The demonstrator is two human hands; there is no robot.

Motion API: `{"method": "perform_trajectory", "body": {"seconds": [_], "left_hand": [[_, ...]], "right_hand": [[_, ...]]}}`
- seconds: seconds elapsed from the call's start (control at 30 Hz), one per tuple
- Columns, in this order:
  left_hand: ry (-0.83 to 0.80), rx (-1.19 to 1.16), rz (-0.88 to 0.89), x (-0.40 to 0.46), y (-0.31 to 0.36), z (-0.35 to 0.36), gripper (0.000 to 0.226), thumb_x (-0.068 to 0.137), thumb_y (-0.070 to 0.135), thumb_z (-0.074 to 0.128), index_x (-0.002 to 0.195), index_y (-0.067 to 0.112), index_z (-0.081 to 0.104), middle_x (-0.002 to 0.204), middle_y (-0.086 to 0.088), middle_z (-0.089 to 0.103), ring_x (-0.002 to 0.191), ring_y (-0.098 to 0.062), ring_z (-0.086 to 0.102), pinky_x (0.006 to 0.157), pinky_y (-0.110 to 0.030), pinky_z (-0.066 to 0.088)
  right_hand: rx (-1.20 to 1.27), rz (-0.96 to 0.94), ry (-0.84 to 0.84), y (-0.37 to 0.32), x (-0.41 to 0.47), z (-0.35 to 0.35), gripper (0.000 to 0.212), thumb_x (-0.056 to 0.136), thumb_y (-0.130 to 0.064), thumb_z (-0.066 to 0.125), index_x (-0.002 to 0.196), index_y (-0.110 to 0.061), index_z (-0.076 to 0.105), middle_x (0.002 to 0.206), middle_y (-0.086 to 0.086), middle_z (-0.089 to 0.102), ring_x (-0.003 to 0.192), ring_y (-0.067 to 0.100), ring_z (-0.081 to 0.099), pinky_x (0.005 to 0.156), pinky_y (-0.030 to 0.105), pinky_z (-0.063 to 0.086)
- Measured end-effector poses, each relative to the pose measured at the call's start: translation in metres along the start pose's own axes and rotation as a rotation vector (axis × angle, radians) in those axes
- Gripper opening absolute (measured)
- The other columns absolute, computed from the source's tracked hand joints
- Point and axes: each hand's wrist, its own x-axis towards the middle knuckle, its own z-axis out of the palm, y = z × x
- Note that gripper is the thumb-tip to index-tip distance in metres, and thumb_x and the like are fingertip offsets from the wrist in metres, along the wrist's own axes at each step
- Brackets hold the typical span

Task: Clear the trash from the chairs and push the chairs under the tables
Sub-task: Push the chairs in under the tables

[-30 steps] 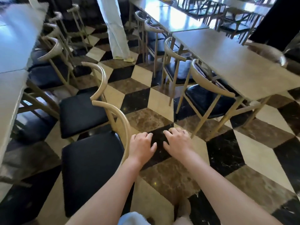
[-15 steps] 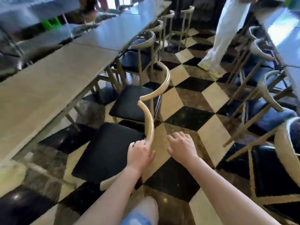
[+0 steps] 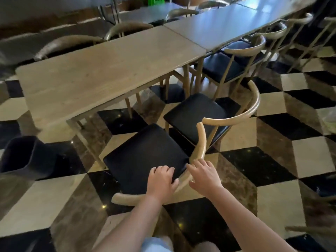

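1. The chair (image 3: 145, 157) I am handling has a flat black padded seat and a curved, pale wooden backrail that sweeps round from its left arm tip to a right arm tip pointing toward the table. Nothing lies on the seat.
2. My left hand (image 3: 161, 180) lies on the backrail where it curves behind the seat, fingers bent over the wood toward the cushion. My right hand (image 3: 204, 176) is just beside it with fingers loosely spread, fingertips at the rail's right bend; I think they touch the wood, but the blur leaves me unsure.
3. The chair stands out on the checkered floor (image 3: 272, 160), its front seat edge just short of the wooden table (image 3: 101, 70), beside the table's near leg.
4. A second chair (image 3: 198, 113) of the same kind stands just to the right, angled, its arm tip close to my chair's right arm. It too is outside the table's edge.
5. A dark bin (image 3: 23, 157) stands on the floor to the left, well apart from the chair. Open floor lies behind me and to the right.
6. More chairs line the grey table (image 3: 227, 24) farther right; those across the table are smeared by motion. My own chair's legs are mostly hidden under the seat.
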Motion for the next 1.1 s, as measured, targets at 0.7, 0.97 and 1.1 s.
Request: {"method": "perform_trajectory", "body": {"seconds": [0.7,0.97,1.1], "left_hand": [[0.015,-0.126,-0.535,-0.031,0.039,0.058,0.047,0.083,0.045,0.061,0.123,0.02,0.056,0.117,0.002,0.064,0.109,-0.015,0.056,0.098,-0.031,0.045],[-0.012,-0.127,-0.604,-0.024,0.037,0.057,0.045,0.085,0.049,0.058,0.121,0.022,0.059,0.115,0.004,0.066,0.106,-0.013,0.06,0.087,-0.027,0.049],[-0.016,-0.142,-0.618,-0.021,0.036,0.056,0.043,0.085,0.046,0.058,0.12,0.021,0.059,0.113,0.003,0.068,0.103,-0.012,0.062,0.087,-0.024,0.048]], "right_hand": [[-0.032,-0.554,-0.152,0.056,0.053,0.041,0.037,0.088,-0.034,0.059,0.124,-0.024,0.054,0.116,-0.003,0.06,0.108,0.018,0.049,0.094,0.034,0.043],[-0.096,-0.655,-0.168,0.067,0.066,0.041,0.034,0.092,-0.036,0.053,0.123,-0.024,0.054,0.111,-0.005,0.059,0.101,0.018,0.05,0.081,0.031,0.049],[-0.073,-0.697,-0.167,0.068,0.073,0.039,0.033,0.094,-0.037,0.048,0.123,-0.022,0.053,0.112,-0.003,0.058,0.101,0.018,0.049,0.081,0.032,0.048]]}}
